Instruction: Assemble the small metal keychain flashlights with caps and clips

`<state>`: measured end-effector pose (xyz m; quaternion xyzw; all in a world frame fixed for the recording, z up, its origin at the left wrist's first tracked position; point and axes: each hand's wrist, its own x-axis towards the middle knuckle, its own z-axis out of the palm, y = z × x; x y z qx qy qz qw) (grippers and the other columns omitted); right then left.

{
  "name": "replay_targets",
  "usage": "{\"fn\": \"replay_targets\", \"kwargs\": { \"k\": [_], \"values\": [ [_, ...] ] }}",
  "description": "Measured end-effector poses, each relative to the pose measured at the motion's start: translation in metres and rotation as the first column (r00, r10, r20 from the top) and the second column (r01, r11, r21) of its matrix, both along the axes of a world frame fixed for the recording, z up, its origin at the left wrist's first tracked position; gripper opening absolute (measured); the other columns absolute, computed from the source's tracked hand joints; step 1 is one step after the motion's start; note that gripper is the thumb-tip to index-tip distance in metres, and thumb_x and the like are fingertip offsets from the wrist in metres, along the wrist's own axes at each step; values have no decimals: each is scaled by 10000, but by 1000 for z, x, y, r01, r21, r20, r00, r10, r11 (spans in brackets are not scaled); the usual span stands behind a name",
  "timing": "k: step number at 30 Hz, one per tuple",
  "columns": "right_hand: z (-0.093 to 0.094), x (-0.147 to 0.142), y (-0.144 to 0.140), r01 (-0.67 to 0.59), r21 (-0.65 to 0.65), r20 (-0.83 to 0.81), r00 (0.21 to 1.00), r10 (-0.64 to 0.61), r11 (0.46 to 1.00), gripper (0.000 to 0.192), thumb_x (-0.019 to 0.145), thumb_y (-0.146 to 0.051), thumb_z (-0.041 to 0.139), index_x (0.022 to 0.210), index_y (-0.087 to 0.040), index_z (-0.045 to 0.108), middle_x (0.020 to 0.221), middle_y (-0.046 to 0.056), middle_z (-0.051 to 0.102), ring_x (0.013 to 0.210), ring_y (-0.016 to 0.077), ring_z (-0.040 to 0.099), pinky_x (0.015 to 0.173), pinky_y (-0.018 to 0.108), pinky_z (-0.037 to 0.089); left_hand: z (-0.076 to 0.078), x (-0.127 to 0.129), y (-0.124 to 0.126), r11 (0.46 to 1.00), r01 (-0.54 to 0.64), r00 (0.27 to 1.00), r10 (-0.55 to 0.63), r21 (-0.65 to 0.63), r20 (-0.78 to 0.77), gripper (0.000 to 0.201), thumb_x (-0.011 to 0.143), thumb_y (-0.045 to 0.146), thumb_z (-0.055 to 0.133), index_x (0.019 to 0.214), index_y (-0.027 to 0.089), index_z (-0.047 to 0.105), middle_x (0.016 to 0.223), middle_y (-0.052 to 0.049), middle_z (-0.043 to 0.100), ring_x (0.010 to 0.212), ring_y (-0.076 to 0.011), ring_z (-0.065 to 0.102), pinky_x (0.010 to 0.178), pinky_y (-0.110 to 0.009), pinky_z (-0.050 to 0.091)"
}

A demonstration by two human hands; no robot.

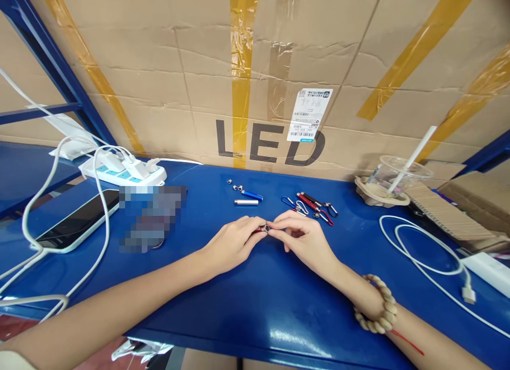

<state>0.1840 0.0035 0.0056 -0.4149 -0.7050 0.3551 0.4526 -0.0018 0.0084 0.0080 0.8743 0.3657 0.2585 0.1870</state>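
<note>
My left hand (233, 242) and my right hand (303, 237) meet at the middle of the blue table (255, 306). Between their fingertips they pinch a small red tube with a silver end, a mini flashlight (263, 229). Just behind the hands lie a silver tube (246, 202), a blue tube (252, 194) and a few small silver caps (236, 186). To the right of those sits a cluster of red and dark keychain flashlights with clips (313, 205). A bead bracelet (378, 306) circles my right wrist.
A phone (75, 221) lies at the left, beside a white power strip (123, 173) with chargers and cables. A blurred patch (151, 216) covers something near it. A plastic cup with straw (392, 181) stands right. White cable (422, 253) and cardboard wall (255, 67) behind.
</note>
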Motion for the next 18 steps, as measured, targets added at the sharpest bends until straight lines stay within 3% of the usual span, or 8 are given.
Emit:
{"fn": "replay_targets", "kwargs": {
  "k": [10, 18],
  "values": [
    [3, -2, -1, -4, -44, -19, 1000, 3, 999, 222, 743, -389, 673, 754, -170, 706, 844, 44, 627, 382, 31, 504, 373, 209, 442, -1, 2, 1, 984, -48, 998, 53, -174, 28, 97, 925, 263, 415, 984, 198, 455, 971, -48, 641, 886, -176, 624, 754, -311, 497],
    [3, -1, 0, -5, -49, -12, 1000, 4, 999, 227, 739, -391, 677, 750, -166, 699, 846, 42, 631, 383, 31, 505, 378, 209, 440, -4, 1, 0, 987, -17, 999, 25, -159, 46, 111, 921, 288, 408, 996, 207, 417, 970, -55, 634, 876, -188, 625, 737, -322, 495]
  ]
}}
